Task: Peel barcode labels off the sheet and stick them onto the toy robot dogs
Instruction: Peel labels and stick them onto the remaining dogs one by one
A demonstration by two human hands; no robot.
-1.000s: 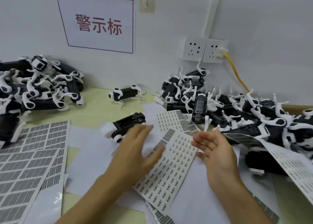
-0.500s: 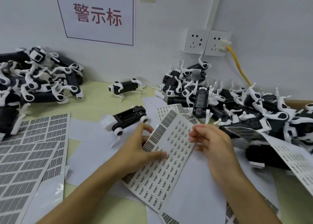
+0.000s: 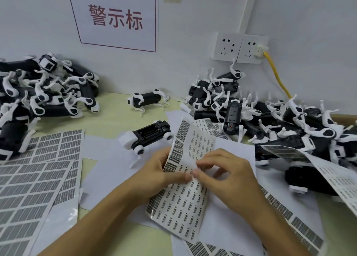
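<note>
Both hands pinch the white barcode label sheet (image 3: 185, 197): left hand (image 3: 154, 176) grips its left edge, thumb on the printed face, other fingers hidden behind the sheet; right hand (image 3: 228, 180) has curled fingers, thumb and forefinger nipped at a label mid-sheet, right by the left thumb tip. The sheet bends up off the table, top half curling toward the wall, lower end on loose white paper (image 3: 108, 159). Just past the sheet's top-left corner lies one black toy robot dog with white wheels-and-head end (image 3: 148, 135), on its side, apart from both hands. Further back from the sheet stands a small black-and-white dog (image 3: 146, 101) alone by the wall. Right of the sheet, a big heap of black-and-white dogs (image 3: 280, 124); far left of it, another heap (image 3: 44, 97). Grey-block label sheets (image 3: 38, 170) lie left of the held sheet. Above, a white sign with red characters (image 3: 116, 17), white wall sockets (image 3: 239, 48) and a yellow cable (image 3: 278, 77).
</note>
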